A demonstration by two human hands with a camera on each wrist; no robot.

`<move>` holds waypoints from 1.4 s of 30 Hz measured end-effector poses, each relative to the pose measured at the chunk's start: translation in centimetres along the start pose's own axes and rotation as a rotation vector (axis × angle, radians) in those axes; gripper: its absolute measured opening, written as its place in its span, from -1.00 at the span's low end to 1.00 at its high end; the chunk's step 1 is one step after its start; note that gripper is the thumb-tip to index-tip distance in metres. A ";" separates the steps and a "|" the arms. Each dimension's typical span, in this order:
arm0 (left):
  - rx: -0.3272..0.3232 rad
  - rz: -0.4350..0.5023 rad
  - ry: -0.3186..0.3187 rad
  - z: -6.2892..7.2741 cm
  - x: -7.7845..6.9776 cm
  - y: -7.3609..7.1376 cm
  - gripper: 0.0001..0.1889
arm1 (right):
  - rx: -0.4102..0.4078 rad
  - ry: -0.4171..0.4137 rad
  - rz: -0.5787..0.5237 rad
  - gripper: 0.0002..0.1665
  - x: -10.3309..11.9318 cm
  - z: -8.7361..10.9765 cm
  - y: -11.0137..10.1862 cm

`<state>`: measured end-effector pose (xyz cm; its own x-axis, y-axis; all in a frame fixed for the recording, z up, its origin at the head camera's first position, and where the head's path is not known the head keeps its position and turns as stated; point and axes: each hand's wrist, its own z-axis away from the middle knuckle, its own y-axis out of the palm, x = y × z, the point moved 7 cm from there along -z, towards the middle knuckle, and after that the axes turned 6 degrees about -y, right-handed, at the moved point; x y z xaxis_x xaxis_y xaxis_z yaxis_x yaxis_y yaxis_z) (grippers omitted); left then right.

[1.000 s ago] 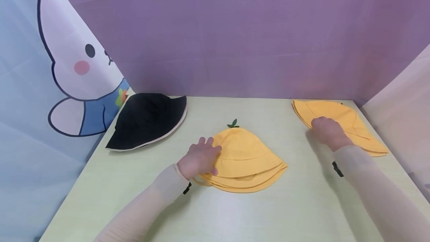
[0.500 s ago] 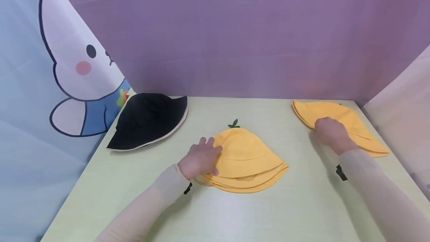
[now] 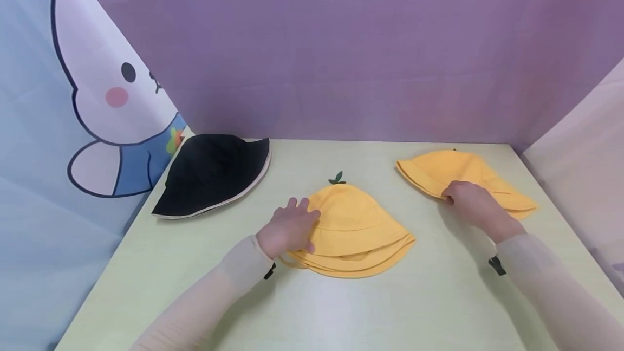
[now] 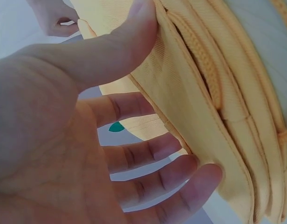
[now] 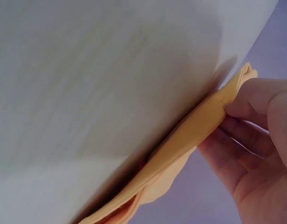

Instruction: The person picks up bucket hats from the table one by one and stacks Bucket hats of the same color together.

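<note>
A yellow bucket hat (image 3: 358, 221) with a small green leaf tuft (image 3: 337, 178) on its crown lies flattened in the middle of the table. My left hand (image 3: 288, 226) rests on its left side, fingers spread. The left wrist view shows the thumb (image 4: 139, 28) and fingertips against the yellow cloth, with layered brim edges and a yellow cord (image 4: 197, 53) beside them. At the right, my right hand (image 3: 474, 202) pinches the front edge of a second yellow bucket hat (image 3: 448, 169). In the right wrist view, that hat's brim (image 5: 199, 123) runs between thumb and fingers.
A black bucket hat (image 3: 214, 177) with a pale brim edge lies at the table's back left. Behind the pale table (image 3: 390, 307) hangs a purple cloth (image 3: 341, 53). A blue cloth with a rabbit picture (image 3: 92, 123) hangs on the left, a pale one (image 3: 585, 161) on the right.
My right hand has drawn the second yellow hat left along the back right of the table, away from the right edge. The left hand and middle hat have stayed in place.
</note>
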<state>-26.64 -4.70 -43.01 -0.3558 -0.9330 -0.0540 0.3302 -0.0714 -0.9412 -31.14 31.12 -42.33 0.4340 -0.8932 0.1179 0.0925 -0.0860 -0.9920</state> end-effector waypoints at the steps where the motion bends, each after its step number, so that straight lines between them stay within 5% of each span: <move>1: -0.001 -0.001 0.000 0.0 0.0 0.0 -0.31 | -0.005 -0.015 0.007 -0.82 0.3 0.1 0.0; 11: 0.015 -0.004 0.000 0.1 -0.2 -0.1 -0.31 | -0.046 -0.135 -0.002 -0.73 2.7 1.2 0.3; 20: 0.016 -0.013 0.001 0.1 -0.2 -0.2 -0.32 | -0.006 -0.094 -0.047 -0.87 2.7 0.9 -0.2; 31: 0.022 -0.017 -0.003 0.0 -0.4 -0.2 -0.32 | -0.027 0.229 -0.064 -0.69 -5.7 1.7 -2.9; 42: 0.022 -0.004 0.007 0.2 -0.5 -0.2 -0.34 | 0.011 0.398 -0.128 -0.77 -12.5 4.8 -2.4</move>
<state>-26.38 -4.25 -42.70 -0.3634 -0.9302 -0.0524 0.3482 -0.0834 -0.9337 -32.45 44.60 -41.24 0.0384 -0.9766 0.2117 0.1336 -0.2050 -0.9696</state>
